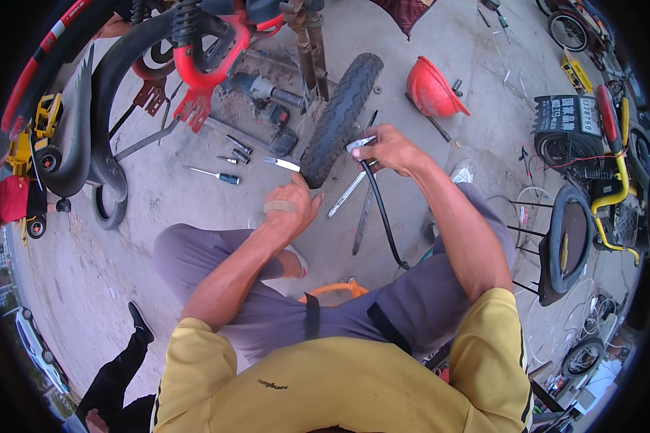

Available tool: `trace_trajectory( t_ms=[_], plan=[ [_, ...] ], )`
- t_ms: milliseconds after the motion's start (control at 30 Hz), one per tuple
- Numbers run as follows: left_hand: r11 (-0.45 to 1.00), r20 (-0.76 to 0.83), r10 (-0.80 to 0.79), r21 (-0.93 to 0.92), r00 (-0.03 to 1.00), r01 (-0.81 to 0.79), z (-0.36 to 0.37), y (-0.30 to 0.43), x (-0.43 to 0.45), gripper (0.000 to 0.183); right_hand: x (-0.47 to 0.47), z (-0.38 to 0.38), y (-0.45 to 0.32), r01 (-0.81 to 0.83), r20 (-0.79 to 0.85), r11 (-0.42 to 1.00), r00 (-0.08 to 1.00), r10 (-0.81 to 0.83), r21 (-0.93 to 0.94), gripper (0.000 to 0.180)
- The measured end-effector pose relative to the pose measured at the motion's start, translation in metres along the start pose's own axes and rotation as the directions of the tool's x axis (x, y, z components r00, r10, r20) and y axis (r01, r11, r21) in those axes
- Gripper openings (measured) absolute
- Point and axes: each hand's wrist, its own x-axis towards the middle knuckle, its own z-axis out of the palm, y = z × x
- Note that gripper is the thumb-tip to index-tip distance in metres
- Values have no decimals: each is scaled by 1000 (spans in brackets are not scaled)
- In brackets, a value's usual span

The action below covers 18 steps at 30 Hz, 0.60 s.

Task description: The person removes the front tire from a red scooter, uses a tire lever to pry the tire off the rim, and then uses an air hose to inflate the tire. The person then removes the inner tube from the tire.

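Note:
A knobbly black tire [342, 116] stands on the ground before me. My left hand [291, 205], a bandage across its back, is at the tire's lower left edge, its index finger at a flat metal lever [283, 164]; whether it grips the lever I cannot tell. On the tire's right side, my right hand [387, 151] holds the metal head of an air chuck [361, 143], from which a black hose [380, 208] hangs down. Two long metal bars [348, 195] lie below that hand.
A screwdriver [215, 175], sockets [239, 149] and a cordless impact wrench [268, 103] lie to the left. A red hard hat [436, 89] is at right, beside a rod. A motorbike frame [211, 65] stands at upper left. A person's black-trousered leg [114, 362] shows at lower left.

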Motion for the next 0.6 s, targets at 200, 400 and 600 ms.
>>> trace_trajectory(
  t_ms=[200,400,600],
  plan=[
    [831,73,243,-530,967,-168,24,16,-4,71,1,5,-1,67,-19,991,997,-70,-113,31],
    [385,25,200,-921,979,-55,54,39,24,88,6,13,2,166,-82,865,970,-231,-473,24],
    [232,-102,166,-963,981,-139,69,50,37,89,5,15,2,93,-99,944,986,-131,-316,24]
  ],
)
